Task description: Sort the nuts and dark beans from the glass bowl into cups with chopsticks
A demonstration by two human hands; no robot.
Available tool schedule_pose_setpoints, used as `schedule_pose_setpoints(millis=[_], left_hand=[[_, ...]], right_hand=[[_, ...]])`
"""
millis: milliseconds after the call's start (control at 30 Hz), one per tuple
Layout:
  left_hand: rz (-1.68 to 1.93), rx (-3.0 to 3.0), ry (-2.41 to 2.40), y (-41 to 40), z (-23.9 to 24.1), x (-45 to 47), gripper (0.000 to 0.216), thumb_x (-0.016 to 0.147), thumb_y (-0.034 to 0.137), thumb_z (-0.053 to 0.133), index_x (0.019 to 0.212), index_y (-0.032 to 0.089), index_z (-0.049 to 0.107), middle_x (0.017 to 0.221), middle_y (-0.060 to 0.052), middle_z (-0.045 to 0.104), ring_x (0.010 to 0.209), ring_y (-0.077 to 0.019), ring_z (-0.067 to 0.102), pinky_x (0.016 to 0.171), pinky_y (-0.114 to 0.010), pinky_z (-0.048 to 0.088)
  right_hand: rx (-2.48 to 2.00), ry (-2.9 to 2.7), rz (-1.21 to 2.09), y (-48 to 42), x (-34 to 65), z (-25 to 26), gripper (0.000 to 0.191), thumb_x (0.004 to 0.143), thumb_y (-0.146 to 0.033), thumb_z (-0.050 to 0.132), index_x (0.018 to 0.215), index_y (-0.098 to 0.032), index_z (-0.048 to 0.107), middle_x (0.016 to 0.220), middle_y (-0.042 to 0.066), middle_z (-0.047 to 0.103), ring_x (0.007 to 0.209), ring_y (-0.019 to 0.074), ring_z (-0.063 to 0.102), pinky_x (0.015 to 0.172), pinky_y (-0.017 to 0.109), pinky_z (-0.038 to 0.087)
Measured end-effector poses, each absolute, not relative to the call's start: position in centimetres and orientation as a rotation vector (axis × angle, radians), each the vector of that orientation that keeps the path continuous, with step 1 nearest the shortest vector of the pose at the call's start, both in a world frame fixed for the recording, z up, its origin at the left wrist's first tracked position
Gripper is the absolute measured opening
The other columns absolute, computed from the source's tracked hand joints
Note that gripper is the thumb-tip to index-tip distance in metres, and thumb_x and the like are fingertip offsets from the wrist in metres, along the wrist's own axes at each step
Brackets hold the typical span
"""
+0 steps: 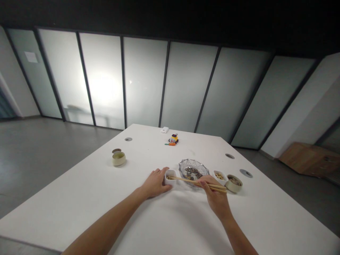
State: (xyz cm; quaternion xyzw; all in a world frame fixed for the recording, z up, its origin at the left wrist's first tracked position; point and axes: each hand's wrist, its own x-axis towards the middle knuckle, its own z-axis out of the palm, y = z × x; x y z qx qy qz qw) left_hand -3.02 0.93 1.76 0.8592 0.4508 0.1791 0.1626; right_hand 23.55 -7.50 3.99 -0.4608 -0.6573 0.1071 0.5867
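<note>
My left hand [155,183] grips a small square white bowl [170,181] from its left side, thumb at the front and fingers behind. In my right hand [216,198] is a pair of wooden chopsticks [183,179]. Their tips reach into that white bowl, over small pale brownish pieces too small to name. Behind the chopsticks stands a clear scalloped glass dish [204,169] holding dark seed-like pieces. A second white bowl [223,181] with pale nut-like pieces sits just beyond my right hand. Touching or almost touching it is a round cream container [234,187] with greyish-brown contents.
On the white table [127,198], a cream-green pot [119,161] stands at left beside a dark round lid [116,151]. Farther back are a yellow toy vehicle [174,139], an orange-and-teal object [170,144] and a white box [164,130]. Grey round fittings [246,173] mark the tabletop.
</note>
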Motion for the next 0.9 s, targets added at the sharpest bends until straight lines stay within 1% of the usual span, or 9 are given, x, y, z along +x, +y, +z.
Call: schedule_pose_setpoints(millis=[167, 300, 400, 500, 567, 600, 700, 833, 900], left_hand=[[0.520, 2.455, 1.279, 0.9, 1.8, -2.9, 0.077, 0.086, 0.048, 0.072, 0.152, 0.021, 0.042, 0.123, -0.014, 0.069, 0.120, -0.0353, 0.062, 0.103, -0.044, 0.047], [0.525, 2.459, 1.273, 0.9, 1.7, -3.0, 0.078, 0.086, 0.047, 0.073, 0.152, 0.022, 0.042, 0.125, -0.014, 0.068, 0.121, -0.0351, 0.062, 0.104, -0.044, 0.046], [0.523, 2.459, 1.272, 1.0, 1.7, -3.0, 0.078, 0.086, 0.046, 0.073, 0.152, 0.021, 0.042, 0.125, -0.014, 0.068, 0.121, -0.0352, 0.061, 0.104, -0.045, 0.047], [0.514, 2.461, 1.269, 1.0, 1.7, -3.1, 0.077, 0.086, 0.047, 0.073, 0.152, 0.022, 0.042, 0.127, -0.014, 0.068, 0.121, -0.0350, 0.061, 0.105, -0.045, 0.047], [0.509, 2.461, 1.267, 1.0, 1.7, -3.1, 0.077, 0.087, 0.048, 0.073, 0.152, 0.023, 0.042, 0.129, -0.014, 0.067, 0.122, -0.0348, 0.061, 0.106, -0.045, 0.046], [0.505, 2.458, 1.268, 0.9, 1.8, -3.1, 0.077, 0.087, 0.048, 0.073, 0.152, 0.023, 0.042, 0.130, -0.013, 0.067, 0.122, -0.0346, 0.061, 0.106, -0.045, 0.046], [0.500, 2.447, 1.275, 0.9, 1.8, -3.2, 0.076, 0.087, 0.048, 0.073, 0.152, 0.024, 0.042, 0.130, -0.013, 0.067, 0.122, -0.0345, 0.061, 0.106, -0.045, 0.046], [0.499, 2.439, 1.281, 0.9, 1.8, -3.2, 0.077, 0.087, 0.048, 0.074, 0.153, 0.025, 0.041, 0.130, -0.013, 0.067, 0.122, -0.0345, 0.061, 0.106, -0.045, 0.046], [0.497, 2.436, 1.281, 0.9, 1.8, -3.1, 0.077, 0.087, 0.048, 0.074, 0.153, 0.025, 0.041, 0.130, -0.013, 0.067, 0.123, -0.0344, 0.061, 0.106, -0.044, 0.046]], right_hand=[[-1.091, -1.544, 0.280, -7.7, 23.5, 4.2, 0.034, 0.098, -0.050, 0.065, 0.078, -0.025, 0.078, 0.080, 0.005, 0.074, 0.076, 0.0217, 0.069, 0.070, 0.034, 0.057], [-1.101, -1.522, 0.352, -7.7, 23.3, 4.2, 0.036, 0.095, -0.054, 0.066, 0.078, -0.026, 0.078, 0.079, 0.006, 0.075, 0.076, 0.0224, 0.071, 0.069, 0.034, 0.058], [-1.113, -1.406, 0.360, -7.6, 23.6, 4.4, 0.044, 0.093, -0.062, 0.065, 0.075, -0.024, 0.076, 0.076, 0.006, 0.074, 0.071, 0.0230, 0.072, 0.066, 0.035, 0.059], [-1.182, -1.201, 0.202, -7.6, 25.1, 4.9, 0.056, 0.092, -0.072, 0.058, 0.071, -0.021, 0.071, 0.071, 0.006, 0.073, 0.063, 0.0226, 0.070, 0.062, 0.036, 0.058], [-1.271, -1.145, 0.010, -7.8, 26.5, 5.3, 0.058, 0.093, -0.074, 0.057, 0.073, -0.021, 0.071, 0.069, 0.007, 0.074, 0.065, 0.0238, 0.071, 0.063, 0.036, 0.055], [-1.315, -1.170, -0.067, -7.8, 27.2, 5.5, 0.058, 0.095, -0.073, 0.054, 0.073, -0.021, 0.070, 0.065, 0.007, 0.073, 0.068, 0.0250, 0.071, 0.066, 0.036, 0.054], [-1.343, -1.261, -0.247, -8.1, 28.7, 5.8, 0.059, 0.099, -0.069, 0.049, 0.069, -0.022, 0.068, 0.061, 0.006, 0.071, 0.067, 0.0245, 0.069, 0.068, 0.036, 0.051], [-1.337, -1.372, -0.383, -8.1, 29.2, 5.6, 0.061, 0.103, -0.065, 0.045, 0.062, -0.024, 0.063, 0.063, 0.005, 0.069, 0.063, 0.0213, 0.065, 0.066, 0.035, 0.048], [-1.329, -1.434, -0.405, -8.0, 29.2, 5.5, 0.060, 0.104, -0.064, 0.043, 0.064, -0.023, 0.064, 0.067, 0.005, 0.069, 0.064, 0.0203, 0.065, 0.065, 0.033, 0.047]])
